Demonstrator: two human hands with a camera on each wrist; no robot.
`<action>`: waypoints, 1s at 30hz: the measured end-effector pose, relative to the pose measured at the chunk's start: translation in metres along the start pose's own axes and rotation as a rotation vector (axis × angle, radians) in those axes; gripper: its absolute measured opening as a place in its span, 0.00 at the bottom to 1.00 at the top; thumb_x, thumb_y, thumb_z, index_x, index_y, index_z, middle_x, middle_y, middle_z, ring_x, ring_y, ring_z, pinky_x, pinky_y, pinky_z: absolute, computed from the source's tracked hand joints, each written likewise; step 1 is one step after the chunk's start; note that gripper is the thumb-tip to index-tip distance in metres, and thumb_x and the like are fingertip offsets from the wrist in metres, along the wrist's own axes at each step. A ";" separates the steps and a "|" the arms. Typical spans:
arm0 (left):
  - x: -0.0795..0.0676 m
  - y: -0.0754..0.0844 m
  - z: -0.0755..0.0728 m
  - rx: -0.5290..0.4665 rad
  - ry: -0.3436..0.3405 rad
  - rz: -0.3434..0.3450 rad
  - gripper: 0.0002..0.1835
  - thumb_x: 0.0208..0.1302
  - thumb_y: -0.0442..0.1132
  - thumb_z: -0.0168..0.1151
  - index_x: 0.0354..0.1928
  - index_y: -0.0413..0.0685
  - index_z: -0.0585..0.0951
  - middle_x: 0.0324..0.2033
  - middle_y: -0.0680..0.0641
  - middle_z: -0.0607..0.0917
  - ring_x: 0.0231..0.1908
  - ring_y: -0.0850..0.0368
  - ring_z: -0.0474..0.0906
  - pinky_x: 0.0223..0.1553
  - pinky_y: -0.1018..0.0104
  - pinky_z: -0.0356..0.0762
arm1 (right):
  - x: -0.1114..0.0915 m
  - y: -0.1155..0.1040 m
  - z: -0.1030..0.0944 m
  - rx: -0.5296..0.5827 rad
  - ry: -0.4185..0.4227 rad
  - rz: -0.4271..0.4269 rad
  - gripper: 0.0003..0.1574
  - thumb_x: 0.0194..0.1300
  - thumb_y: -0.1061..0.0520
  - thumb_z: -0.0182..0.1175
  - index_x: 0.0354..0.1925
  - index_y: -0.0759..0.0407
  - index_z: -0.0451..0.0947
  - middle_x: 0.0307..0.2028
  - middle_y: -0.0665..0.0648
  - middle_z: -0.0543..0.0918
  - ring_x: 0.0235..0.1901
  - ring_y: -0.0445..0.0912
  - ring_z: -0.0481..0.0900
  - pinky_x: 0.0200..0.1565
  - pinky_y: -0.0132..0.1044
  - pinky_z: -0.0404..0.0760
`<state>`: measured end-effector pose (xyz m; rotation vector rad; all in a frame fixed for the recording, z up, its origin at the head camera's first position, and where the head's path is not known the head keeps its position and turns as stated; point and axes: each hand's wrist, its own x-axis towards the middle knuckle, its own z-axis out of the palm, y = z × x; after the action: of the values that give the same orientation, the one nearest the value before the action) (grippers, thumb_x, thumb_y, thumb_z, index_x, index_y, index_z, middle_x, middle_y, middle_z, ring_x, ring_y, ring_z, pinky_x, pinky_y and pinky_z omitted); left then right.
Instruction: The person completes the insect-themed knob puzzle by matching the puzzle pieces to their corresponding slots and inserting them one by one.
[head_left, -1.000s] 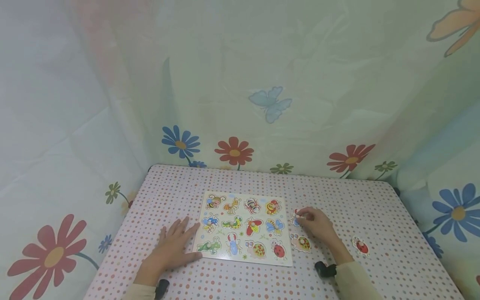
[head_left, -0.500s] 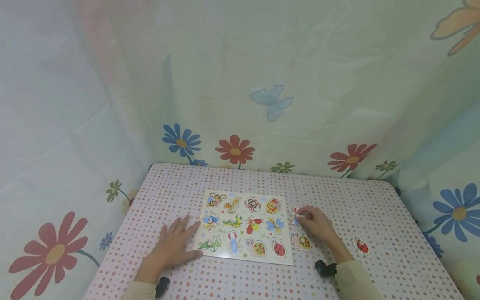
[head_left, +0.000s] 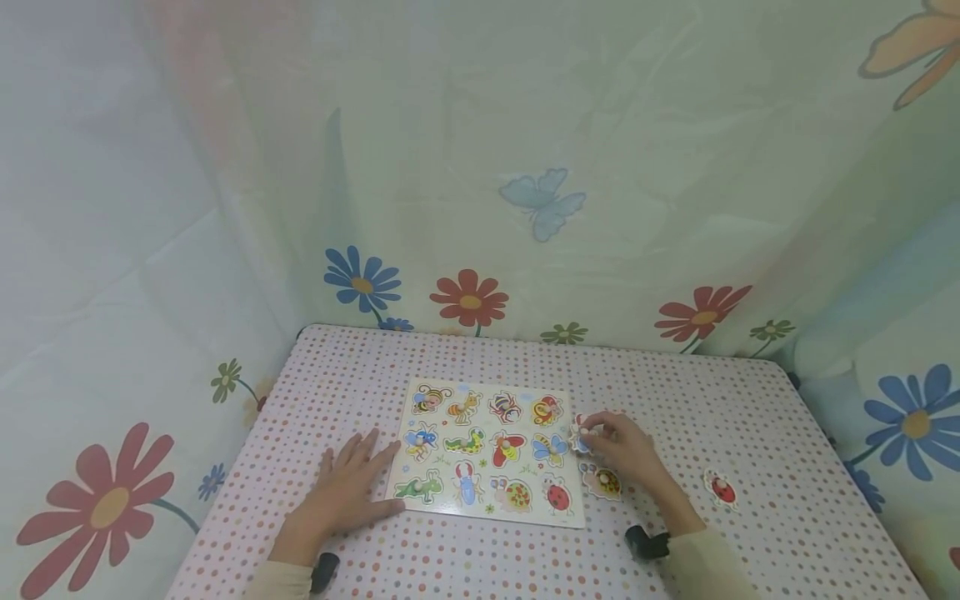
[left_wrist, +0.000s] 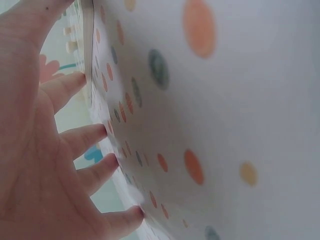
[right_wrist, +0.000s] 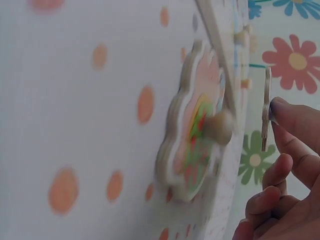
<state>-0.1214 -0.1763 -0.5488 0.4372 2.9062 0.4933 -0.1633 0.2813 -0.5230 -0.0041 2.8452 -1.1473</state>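
Note:
A wooden knob-puzzle board [head_left: 484, 427] with several bug pictures lies on the dotted table. My left hand [head_left: 347, 492] rests with fingers spread at the board's left edge; the left wrist view has its fingertips down on the tablecloth and one against the board's side. My right hand [head_left: 626, 450] pinches a red-and-blue bug puzzle piece [head_left: 579, 436] by the board's right edge. Seen edge-on in the right wrist view, that piece [right_wrist: 266, 110] is raised off the table, its knob hidden by the fingers. Just below lies a snail piece [head_left: 602, 482], its round knob [right_wrist: 220, 127] upward.
A ladybug piece [head_left: 722, 491] lies farther right, beyond the right forearm. Several pieces with knobs sit in the board. Black wrist camera mounts [head_left: 647, 542] are strapped on both wrists. Flower-printed curtains [head_left: 540, 275] hang behind the table and at its sides.
My right hand has lifted the red-and-blue bug piece and brought it left to the board's right edge. The left hand stays where it was.

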 end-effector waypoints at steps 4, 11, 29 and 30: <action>0.000 0.000 0.000 -0.003 -0.001 0.000 0.52 0.52 0.78 0.59 0.77 0.65 0.63 0.78 0.43 0.52 0.75 0.36 0.45 0.67 0.26 0.36 | -0.004 -0.012 0.006 0.028 -0.010 -0.047 0.11 0.66 0.55 0.67 0.45 0.57 0.82 0.33 0.55 0.73 0.25 0.46 0.69 0.21 0.34 0.69; 0.000 0.001 -0.001 -0.012 -0.002 -0.003 0.52 0.51 0.78 0.60 0.76 0.65 0.63 0.78 0.43 0.52 0.75 0.36 0.45 0.67 0.26 0.35 | -0.010 -0.031 0.020 0.033 -0.038 -0.096 0.07 0.64 0.58 0.69 0.42 0.52 0.82 0.31 0.53 0.72 0.24 0.45 0.68 0.21 0.34 0.66; -0.002 0.002 -0.001 -0.015 0.004 -0.001 0.52 0.51 0.78 0.60 0.76 0.63 0.64 0.77 0.42 0.53 0.75 0.35 0.46 0.67 0.25 0.37 | -0.015 -0.072 0.065 0.002 -0.100 -0.325 0.08 0.60 0.56 0.71 0.38 0.43 0.84 0.31 0.42 0.78 0.33 0.42 0.71 0.40 0.45 0.64; -0.002 0.002 -0.001 -0.015 0.004 -0.001 0.52 0.51 0.78 0.60 0.76 0.63 0.64 0.77 0.42 0.53 0.75 0.35 0.46 0.67 0.25 0.36 | -0.015 -0.074 0.068 0.000 -0.107 -0.331 0.08 0.61 0.56 0.71 0.37 0.42 0.84 0.30 0.41 0.77 0.33 0.42 0.71 0.40 0.45 0.62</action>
<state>-0.1194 -0.1750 -0.5468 0.4334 2.9050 0.5159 -0.1453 0.1814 -0.5190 -0.5381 2.8180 -1.1572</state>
